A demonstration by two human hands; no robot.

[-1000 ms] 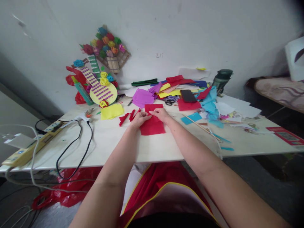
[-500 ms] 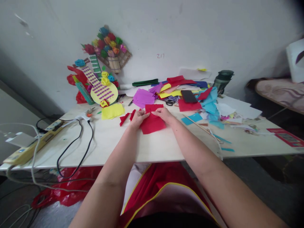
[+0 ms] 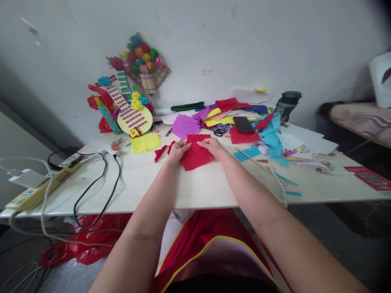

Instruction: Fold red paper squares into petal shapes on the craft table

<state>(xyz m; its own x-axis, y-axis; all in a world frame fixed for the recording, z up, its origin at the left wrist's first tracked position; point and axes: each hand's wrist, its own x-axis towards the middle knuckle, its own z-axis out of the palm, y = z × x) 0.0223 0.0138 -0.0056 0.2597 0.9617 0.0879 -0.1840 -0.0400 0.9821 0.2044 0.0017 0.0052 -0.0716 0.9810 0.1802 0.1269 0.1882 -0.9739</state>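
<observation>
A red sheet of crepe paper [image 3: 197,158] is held between my two hands, just above the middle of the table. My left hand [image 3: 178,152] grips its left edge, thumb on top. On the other side, my right hand [image 3: 213,146] pinches the sheet near its upper right. Small folded red paper pieces [image 3: 160,153] lie just left of my left hand, one partly hidden behind the fingers. A yellow crepe paper sheet [image 3: 146,143] rests farther left, and black scissors [image 3: 219,132] lie behind my right hand.
Piled coloured paper, including a purple sheet [image 3: 185,127], runs along the back with a phone [image 3: 243,124] on top. A dark bottle [image 3: 287,106] stands at back right. Left are a paper-flower guitar [image 3: 135,121], a glue bottle [image 3: 109,118], a power strip [image 3: 45,183] and cables.
The right hand's fingers have moved slightly right, away from the left thumb. The red sheet now looks flatter between the hands, its lower edge a little higher.
</observation>
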